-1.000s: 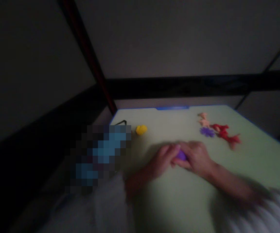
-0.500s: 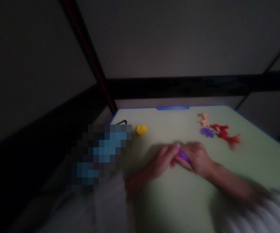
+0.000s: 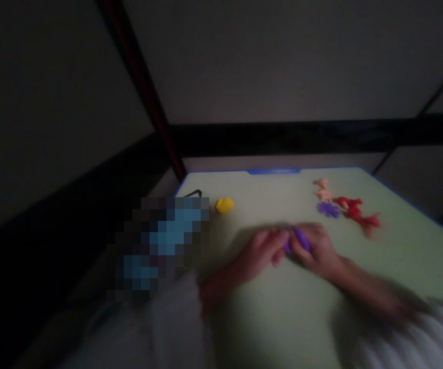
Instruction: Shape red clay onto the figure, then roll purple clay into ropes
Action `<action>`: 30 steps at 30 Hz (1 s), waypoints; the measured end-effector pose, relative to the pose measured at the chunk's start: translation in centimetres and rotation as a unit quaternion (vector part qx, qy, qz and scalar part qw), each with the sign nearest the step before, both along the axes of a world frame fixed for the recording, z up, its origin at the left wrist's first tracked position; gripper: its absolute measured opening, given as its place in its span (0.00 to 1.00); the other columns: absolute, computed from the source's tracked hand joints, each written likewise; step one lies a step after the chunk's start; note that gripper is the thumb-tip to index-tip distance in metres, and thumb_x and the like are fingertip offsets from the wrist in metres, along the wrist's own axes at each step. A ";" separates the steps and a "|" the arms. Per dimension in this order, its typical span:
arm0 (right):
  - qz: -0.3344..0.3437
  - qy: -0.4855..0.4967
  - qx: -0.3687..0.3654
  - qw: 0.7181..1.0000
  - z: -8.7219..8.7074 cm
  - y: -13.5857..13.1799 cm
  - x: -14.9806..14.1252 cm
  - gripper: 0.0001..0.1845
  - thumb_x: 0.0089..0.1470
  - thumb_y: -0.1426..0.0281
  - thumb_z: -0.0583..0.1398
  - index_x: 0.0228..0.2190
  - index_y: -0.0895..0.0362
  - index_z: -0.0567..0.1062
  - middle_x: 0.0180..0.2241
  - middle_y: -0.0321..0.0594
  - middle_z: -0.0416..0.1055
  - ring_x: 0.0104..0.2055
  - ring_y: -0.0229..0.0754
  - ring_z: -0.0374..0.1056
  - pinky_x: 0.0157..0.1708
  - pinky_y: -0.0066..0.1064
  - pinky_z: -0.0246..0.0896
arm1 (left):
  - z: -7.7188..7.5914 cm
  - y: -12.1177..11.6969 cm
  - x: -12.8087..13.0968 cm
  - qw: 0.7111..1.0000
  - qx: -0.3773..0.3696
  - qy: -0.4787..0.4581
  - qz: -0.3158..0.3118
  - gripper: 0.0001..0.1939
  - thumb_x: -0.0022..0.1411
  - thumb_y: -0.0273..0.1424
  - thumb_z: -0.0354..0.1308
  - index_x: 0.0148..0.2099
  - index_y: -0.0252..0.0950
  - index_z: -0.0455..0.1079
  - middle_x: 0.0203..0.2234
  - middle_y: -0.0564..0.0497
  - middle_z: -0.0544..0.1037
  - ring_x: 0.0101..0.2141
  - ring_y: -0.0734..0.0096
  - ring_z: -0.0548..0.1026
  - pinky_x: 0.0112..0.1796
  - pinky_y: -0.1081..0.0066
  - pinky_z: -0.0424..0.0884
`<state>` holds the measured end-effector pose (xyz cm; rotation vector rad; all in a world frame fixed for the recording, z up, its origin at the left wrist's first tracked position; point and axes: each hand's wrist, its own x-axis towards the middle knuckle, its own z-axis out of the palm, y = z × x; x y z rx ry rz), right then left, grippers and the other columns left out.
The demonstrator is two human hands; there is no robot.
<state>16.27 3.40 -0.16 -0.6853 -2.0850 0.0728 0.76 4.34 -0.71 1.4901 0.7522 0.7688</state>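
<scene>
Both hands meet over the middle of the board, around a small purple lump (image 3: 302, 239) that looks like modelling clay. My left hand (image 3: 263, 248) has its fingers closed on the lump's left side. From the right, my right hand (image 3: 318, 249) wraps it, with the thumb pressed along its front. Much of the lump is covered by the fingers. Beyond the right hand lie a purple flower-shaped piece (image 3: 328, 209), a peach figure-like piece (image 3: 323, 192) and red shaped pieces (image 3: 354, 209).
A yellow lump (image 3: 224, 205) sits at the far left of the pale, blue-edged board (image 3: 275, 318). Beside the board's left edge is a pixelated blue item (image 3: 175, 230) with a dark loop. Dim walls stand behind and to the left.
The right hand has turned, its thumb now bent over the purple lump where the fingers lay straighter before. More of the purple shows. The left hand has barely moved.
</scene>
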 end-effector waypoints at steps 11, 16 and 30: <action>-0.068 0.082 -0.078 0.991 0.6 -0.3 -0.6 0.19 0.56 0.74 0.52 0.15 0.55 0.58 0.12 0.27 0.54 0.13 0.29 0.50 0.15 0.23 0.46 | 0.3 0.1 0.0 0.999 0.029 -0.017 0.028 0.18 0.60 0.43 0.48 0.23 0.36 0.58 0.18 0.56 0.60 0.21 0.78 0.59 0.26 0.73 0.56; -0.122 0.137 -0.123 0.975 1.0 -0.2 -0.5 0.22 0.57 0.69 0.52 0.13 0.54 0.57 0.10 0.27 0.52 0.12 0.29 0.47 0.12 0.24 0.42 | 0.8 0.0 -0.2 0.997 0.015 -0.003 0.079 0.17 0.57 0.42 0.49 0.24 0.36 0.58 0.17 0.57 0.60 0.21 0.77 0.59 0.24 0.72 0.55; 0.045 0.542 -0.450 0.708 0.5 1.7 0.0 0.08 0.49 0.63 0.63 0.33 0.51 0.75 0.36 0.36 0.77 0.33 0.36 0.72 0.29 0.26 0.68 | 0.9 0.3 -0.5 0.990 0.047 0.027 0.129 0.20 0.61 0.42 0.43 0.21 0.37 0.58 0.18 0.55 0.62 0.22 0.75 0.61 0.28 0.72 0.58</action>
